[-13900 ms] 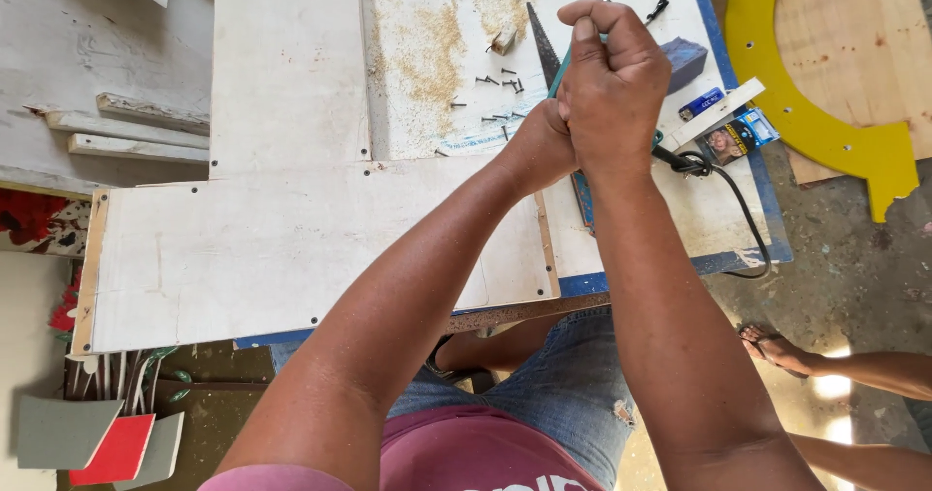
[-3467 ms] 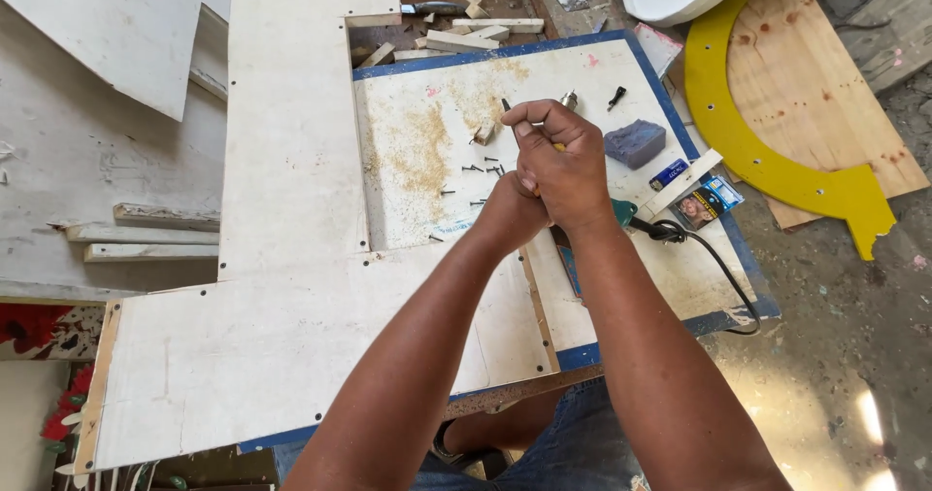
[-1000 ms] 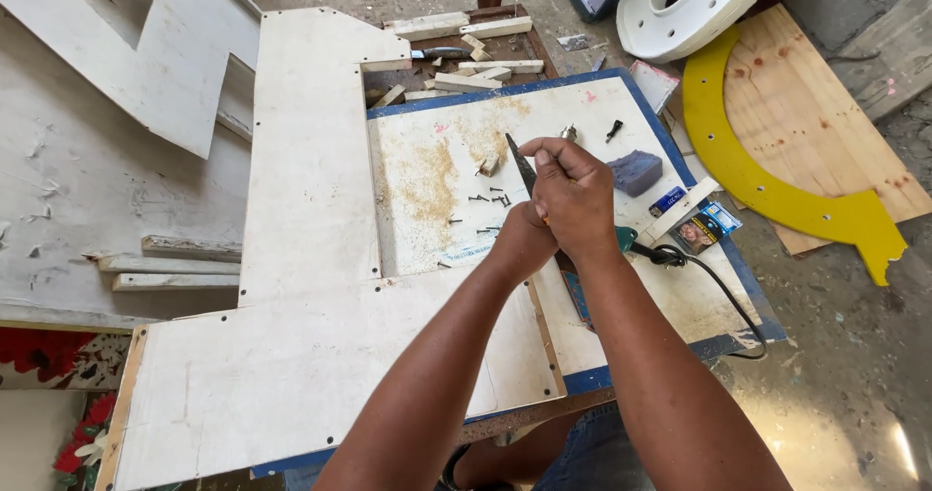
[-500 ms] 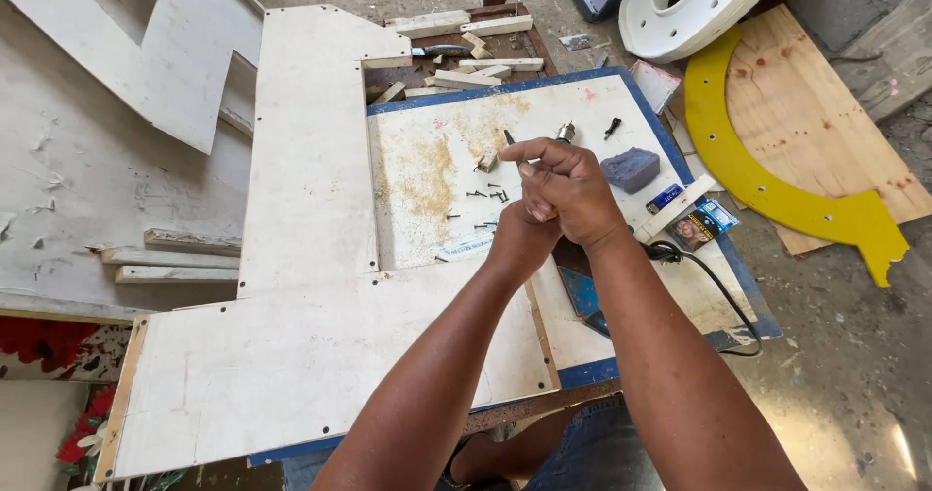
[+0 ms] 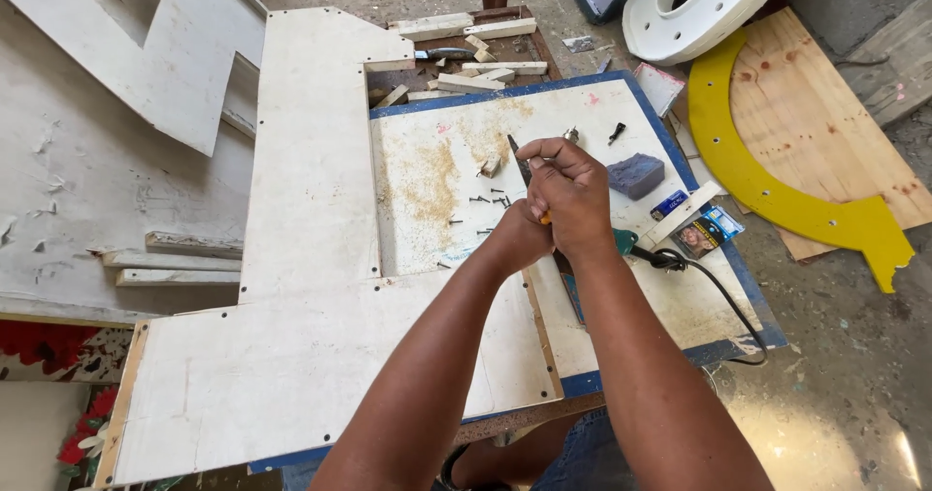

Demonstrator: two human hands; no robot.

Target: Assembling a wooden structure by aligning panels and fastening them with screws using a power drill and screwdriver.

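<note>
Right hand (image 5: 573, 195) closed over left hand (image 5: 519, 238), both pinching a thin dark blade (image 5: 517, 159) mid-counter (image 5: 427, 175), screws (image 5: 490, 200) at nine o'clock. Best gripped low, wrists steady, fingertips clear of the edge.

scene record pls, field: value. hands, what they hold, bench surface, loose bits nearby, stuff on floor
right hand: closed over a thin dark tool, above the bench
left hand: tucked under the right, mostly hidden; what its fingers grip cannot be told
dark tool: narrow, its tip sticks out up-left of the hands
bench top: white panel with blue edge, sawdust patches
white cut-out board: lies over the bench's left side
screws: scattered left of the hands
grey block: right of the hands
black cable: trails off the right edge
yellow curved piece: on floor, right
</note>
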